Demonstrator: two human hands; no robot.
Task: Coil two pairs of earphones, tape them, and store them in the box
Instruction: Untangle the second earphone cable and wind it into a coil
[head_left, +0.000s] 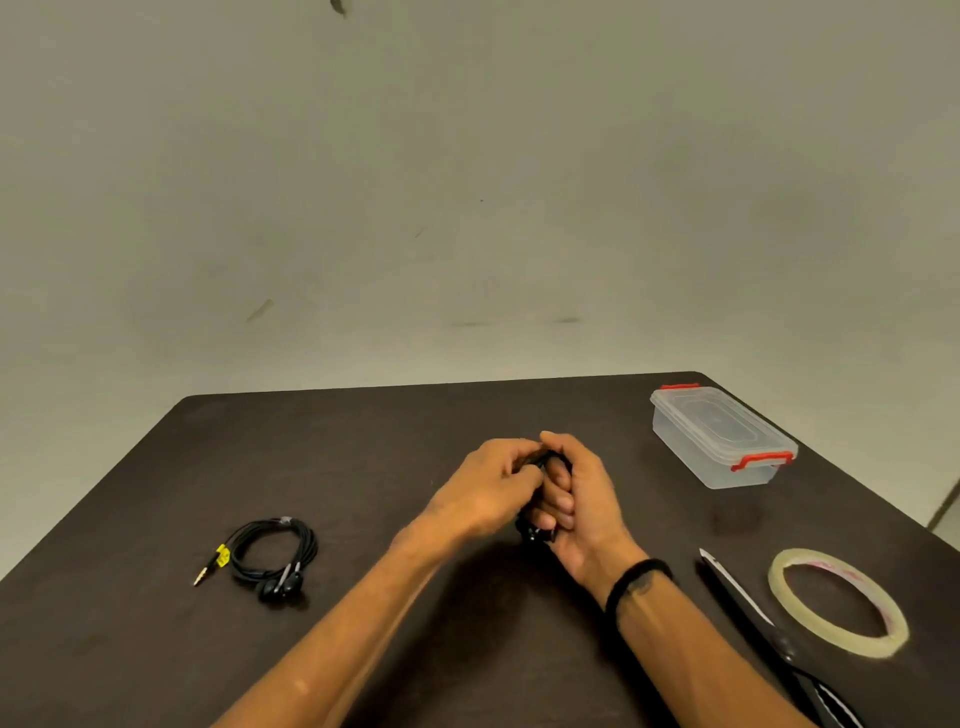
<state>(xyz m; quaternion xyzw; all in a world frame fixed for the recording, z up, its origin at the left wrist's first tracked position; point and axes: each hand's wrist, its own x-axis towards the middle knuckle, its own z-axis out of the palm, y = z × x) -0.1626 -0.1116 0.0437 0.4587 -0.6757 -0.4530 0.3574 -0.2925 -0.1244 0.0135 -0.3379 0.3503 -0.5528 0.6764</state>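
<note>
The table (415, 415) looks like dark matt wood. The box (722, 441) is clear, smooth plastic with red plastic clips, and the tape roll (836, 603) is glossy and translucent.

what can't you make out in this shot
Head view only:
- Earphones in both hands: the coil is mostly hidden by the left hand and right hand.
- Scissors: handles cut off by the bottom edge.
- Box: contents unclear through the cloudy lid.

Coiled earphones (270, 558) left on table (363, 441); box (722, 439) far right; scissors (753, 618) left of tape roll (839, 603).
</note>
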